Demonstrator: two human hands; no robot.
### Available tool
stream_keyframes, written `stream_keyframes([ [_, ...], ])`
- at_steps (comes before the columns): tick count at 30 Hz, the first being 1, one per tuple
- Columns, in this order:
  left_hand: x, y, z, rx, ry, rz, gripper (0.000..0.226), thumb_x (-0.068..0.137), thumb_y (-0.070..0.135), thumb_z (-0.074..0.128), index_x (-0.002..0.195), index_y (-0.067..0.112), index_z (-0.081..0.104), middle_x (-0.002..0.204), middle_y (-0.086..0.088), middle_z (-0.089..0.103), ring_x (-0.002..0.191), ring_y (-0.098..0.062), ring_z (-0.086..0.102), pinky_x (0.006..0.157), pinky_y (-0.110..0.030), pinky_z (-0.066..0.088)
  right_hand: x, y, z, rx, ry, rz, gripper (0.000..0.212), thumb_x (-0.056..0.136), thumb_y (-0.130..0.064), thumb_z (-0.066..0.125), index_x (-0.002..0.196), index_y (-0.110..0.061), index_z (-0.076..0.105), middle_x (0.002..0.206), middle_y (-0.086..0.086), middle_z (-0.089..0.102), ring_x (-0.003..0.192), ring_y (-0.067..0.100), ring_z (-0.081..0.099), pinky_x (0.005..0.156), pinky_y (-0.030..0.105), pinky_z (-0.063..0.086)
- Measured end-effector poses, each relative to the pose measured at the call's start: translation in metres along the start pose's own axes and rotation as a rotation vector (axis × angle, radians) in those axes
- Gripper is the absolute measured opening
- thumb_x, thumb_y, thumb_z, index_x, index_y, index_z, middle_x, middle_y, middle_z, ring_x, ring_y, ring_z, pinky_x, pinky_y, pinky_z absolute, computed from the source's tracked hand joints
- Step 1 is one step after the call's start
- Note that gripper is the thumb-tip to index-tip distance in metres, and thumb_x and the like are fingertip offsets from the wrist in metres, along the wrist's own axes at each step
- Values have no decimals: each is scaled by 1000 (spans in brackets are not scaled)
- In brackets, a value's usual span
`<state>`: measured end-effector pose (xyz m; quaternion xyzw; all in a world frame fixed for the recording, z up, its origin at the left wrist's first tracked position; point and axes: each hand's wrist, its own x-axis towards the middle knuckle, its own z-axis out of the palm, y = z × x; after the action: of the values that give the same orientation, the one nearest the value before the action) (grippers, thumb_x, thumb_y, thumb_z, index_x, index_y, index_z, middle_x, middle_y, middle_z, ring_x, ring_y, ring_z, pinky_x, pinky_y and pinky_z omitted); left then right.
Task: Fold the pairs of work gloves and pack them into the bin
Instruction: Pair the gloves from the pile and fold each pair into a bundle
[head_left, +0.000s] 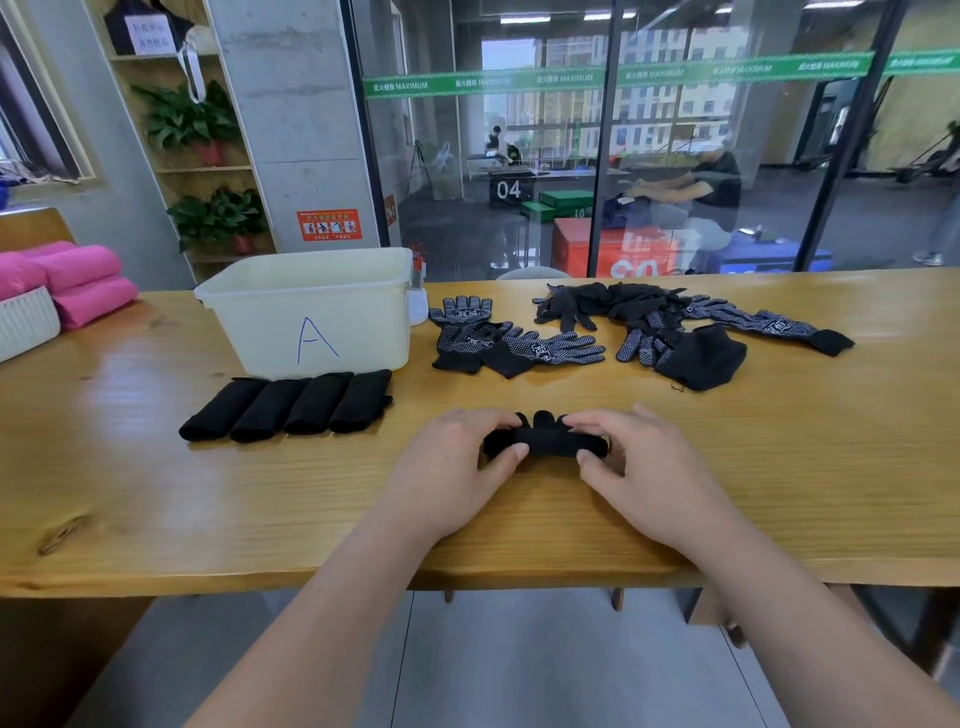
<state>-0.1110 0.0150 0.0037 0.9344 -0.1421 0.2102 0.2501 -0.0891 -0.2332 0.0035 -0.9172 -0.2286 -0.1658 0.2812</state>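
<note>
Two hands work at the near middle of the counter (156, 493). Our left hand (452, 462) and our right hand (644, 462) meet on one rolled glove pair (545, 444), which lies crosswise on the wood between them. Each grip is narrow and holds one end of that roll, with fingers curled over the top and thumbs pressed against the near side. A few black glove tips poke out along the far edge of the roll.

To the left we see four folded bundles (285, 408), black and lying side by side. They touch one another in a slanted row. Just beyond them stands the bin (311, 312), a pale plastic tub with a blue letter A on its near wall. We cannot tell what lies inside it.

Right of the bin, a few dotted gloves (498, 338) lie flat and overlap one another. Farther right, a loose heap of gloves (711, 358) spreads along the far part of the counter, some showing white dots and some plain black. One long glove stretches out toward the right end.

At the far left edge, pink rolls (78, 280) are stacked beside a white basket (26, 322).
</note>
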Motion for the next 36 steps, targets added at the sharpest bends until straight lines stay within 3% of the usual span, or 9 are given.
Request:
stream_keyframes([
  [3, -3, -1, -2, -103, 32, -60, 34, 99, 61, 59, 131, 49, 61, 114, 15, 70, 109, -5, 62, 94, -35, 56, 0, 2, -5, 294, -28, 72, 33, 98, -32, 69, 126, -49, 68, 112, -24, 74, 104, 6, 68, 87, 18, 51],
  [6, -4, 2, -5, -140, 37, -98, 32, 100, 59, 60, 130, 47, 65, 101, 19, 65, 104, -7, 62, 90, -31, 53, 0, 1, -6, 407, -34, 100, 27, 99, -31, 70, 121, -46, 72, 109, -20, 76, 104, 7, 70, 94, 31, 56],
  [11, 3, -2, 1, -29, 49, -50, 33, 103, 54, 57, 133, 40, 64, 121, 21, 60, 105, -3, 59, 92, -31, 54, 5, 5, -1, 171, 101, 135, 26, 97, -41, 71, 123, -41, 70, 108, -20, 70, 88, -1, 64, 74, 10, 44],
  [15, 3, -4, 3, 66, 75, 64, 29, 104, 38, 62, 131, 34, 69, 122, 17, 57, 110, -5, 53, 91, -27, 49, 5, 4, 0, 96, 152, 116, 28, 96, -35, 75, 123, -34, 71, 109, -21, 67, 85, -2, 64, 75, 9, 43],
  [18, 2, -4, 5, 135, 81, 138, 25, 103, 31, 63, 125, 30, 74, 116, 16, 62, 110, -9, 53, 92, -34, 51, 5, 3, 0, 83, 134, 86, 22, 96, -32, 75, 118, -34, 73, 110, -22, 64, 89, -4, 65, 77, 5, 42],
  [22, 2, -1, 7, 210, 41, 124, 32, 105, 39, 54, 129, 29, 74, 118, 16, 66, 116, -12, 52, 100, -37, 46, 5, 5, 0, 90, 105, 66, 22, 98, -28, 74, 119, -35, 74, 114, -23, 61, 98, -5, 64, 87, 14, 50],
  [27, 1, -3, 7, 222, 35, 109, 39, 103, 46, 56, 134, 28, 71, 116, 14, 55, 114, -12, 49, 101, -37, 48, 3, 6, 5, -9, 71, -130, 28, 100, -18, 69, 122, -32, 77, 132, -21, 64, 120, 4, 60, 108, 31, 48],
  [32, 0, -1, 7, 188, 39, 84, 37, 106, 36, 58, 141, 30, 65, 118, 14, 55, 107, -10, 51, 98, -28, 42, 0, 1, 3, 19, 10, -114, 21, 100, -33, 67, 117, -38, 78, 116, -27, 62, 98, -1, 60, 90, 24, 51],
  [36, 1, -2, 5, 102, 40, 59, 33, 107, 35, 56, 136, 26, 69, 118, 13, 64, 98, -10, 61, 94, -34, 50, -3, -5, -1, 103, -30, -174, 20, 102, -40, 63, 114, -39, 79, 106, -22, 61, 88, 6, 60, 74, 21, 47],
])
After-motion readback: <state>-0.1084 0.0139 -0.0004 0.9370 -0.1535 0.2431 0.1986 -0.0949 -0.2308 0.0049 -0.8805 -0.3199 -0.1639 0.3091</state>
